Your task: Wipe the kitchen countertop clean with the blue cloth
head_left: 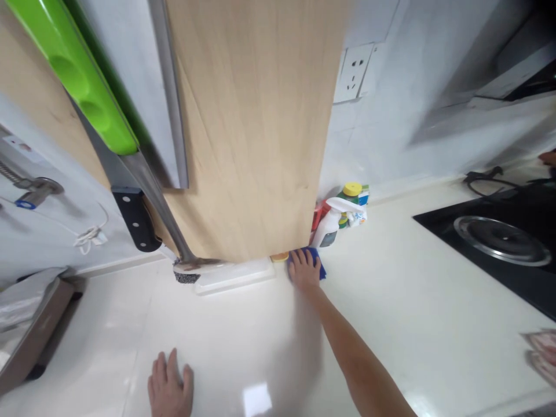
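My right hand is on a folded blue cloth at the back of the white countertop, its fingers bent over the cloth. Just left of it a small yellow-orange item peeks out below a wooden panel. A white spray bottle stands right behind the cloth, with a yellow-capped green container beyond it. My left hand rests near the lower edge of view, fingers apart, holding nothing. Between the hands and the wall lies a flat white tray-like piece.
The wooden panel fills the upper middle, with a green-handled utensil and a black-handled knife hanging before it. A black cooktop lies right. A dark-framed rack stands left. A pinkish item sits at the right edge.
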The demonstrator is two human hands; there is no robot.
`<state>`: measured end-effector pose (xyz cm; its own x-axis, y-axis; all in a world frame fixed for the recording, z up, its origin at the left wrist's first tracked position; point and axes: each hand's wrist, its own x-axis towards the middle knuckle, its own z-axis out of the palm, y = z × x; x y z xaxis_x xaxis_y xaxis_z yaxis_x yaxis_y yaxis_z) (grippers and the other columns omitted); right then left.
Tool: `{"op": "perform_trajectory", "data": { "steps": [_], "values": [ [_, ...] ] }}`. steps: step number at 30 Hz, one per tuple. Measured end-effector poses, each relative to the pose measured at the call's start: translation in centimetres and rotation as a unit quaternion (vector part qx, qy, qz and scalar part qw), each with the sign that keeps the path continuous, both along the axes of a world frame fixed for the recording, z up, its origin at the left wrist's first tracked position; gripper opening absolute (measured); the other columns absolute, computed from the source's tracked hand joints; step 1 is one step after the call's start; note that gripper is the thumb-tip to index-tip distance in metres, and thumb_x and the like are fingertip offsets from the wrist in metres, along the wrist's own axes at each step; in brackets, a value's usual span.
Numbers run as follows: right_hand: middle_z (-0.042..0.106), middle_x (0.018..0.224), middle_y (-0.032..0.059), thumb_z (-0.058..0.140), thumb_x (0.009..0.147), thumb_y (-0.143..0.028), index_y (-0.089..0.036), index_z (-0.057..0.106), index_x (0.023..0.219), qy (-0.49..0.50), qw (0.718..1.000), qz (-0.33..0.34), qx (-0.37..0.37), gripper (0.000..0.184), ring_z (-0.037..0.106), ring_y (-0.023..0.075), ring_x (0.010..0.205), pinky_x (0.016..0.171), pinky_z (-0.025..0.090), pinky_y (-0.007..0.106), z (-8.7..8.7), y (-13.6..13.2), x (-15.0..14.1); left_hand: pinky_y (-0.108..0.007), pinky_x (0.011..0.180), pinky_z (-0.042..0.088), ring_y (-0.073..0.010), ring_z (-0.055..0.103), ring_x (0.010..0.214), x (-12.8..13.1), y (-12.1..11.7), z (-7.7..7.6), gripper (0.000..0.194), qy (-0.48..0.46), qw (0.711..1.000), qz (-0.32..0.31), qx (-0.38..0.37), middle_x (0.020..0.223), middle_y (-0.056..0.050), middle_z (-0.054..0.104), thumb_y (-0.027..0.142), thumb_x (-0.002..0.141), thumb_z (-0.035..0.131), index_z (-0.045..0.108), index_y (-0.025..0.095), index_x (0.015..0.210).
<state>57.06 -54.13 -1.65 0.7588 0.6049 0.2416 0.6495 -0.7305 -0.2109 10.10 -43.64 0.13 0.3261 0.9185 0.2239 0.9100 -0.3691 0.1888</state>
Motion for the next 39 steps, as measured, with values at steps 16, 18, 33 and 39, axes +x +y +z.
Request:
{"op": "perform_trajectory", "data": {
  "steps": [16,18,33,39],
  "values": [
    [0.047,0.153,0.0033,0.033,0.097,-0.037,-0.028,0.042,0.148,-0.069,0.997,0.036,0.026,0.052,0.034,0.0287,0.141,0.116,0.020,0.054,-1.1,-11.7,-3.4,-0.056,0.120,0.023,-0.0343,0.024,0.150,0.0,-0.7,0.1,0.057,-0.031,0.999,-0.012,0.007,0.156,-0.022,0.037,0.041,0.093,0.038,0.050,0.010,0.140],
    [0.047,0.152,0.0049,0.034,0.097,-0.037,-0.027,0.042,0.148,-0.077,0.996,0.028,0.025,0.053,0.035,0.0291,0.141,0.116,0.021,0.055,-1.3,-14.3,-4.1,-0.055,0.121,0.022,-0.0342,0.024,0.150,0.2,-0.9,0.3,0.057,-0.032,0.999,-0.013,0.008,0.156,-0.023,0.037,0.040,0.094,0.038,0.050,0.009,0.140],
    [0.035,0.159,0.0140,0.030,0.095,-0.032,-0.021,0.027,0.155,0.005,0.999,-0.036,-0.013,0.061,0.024,0.0384,0.147,0.113,0.018,0.071,1.0,-16.7,-22.9,-0.062,0.120,0.013,-0.0384,0.011,0.153,-0.1,-1.3,0.0,0.061,-0.097,0.994,-0.044,-0.029,0.159,-0.028,0.026,0.038,0.094,0.041,0.043,0.005,0.145],
    [0.024,0.164,0.0091,0.040,0.096,-0.040,-0.023,0.026,0.156,0.070,0.990,0.111,-0.055,0.064,0.015,0.0373,0.150,0.118,0.011,0.066,2.5,-14.8,-32.3,-0.066,0.119,0.010,-0.0394,0.008,0.153,-0.1,-1.2,0.3,0.063,-0.150,0.985,-0.072,-0.038,0.162,-0.026,0.022,0.042,0.094,0.043,0.042,0.008,0.147]
  ]
}}
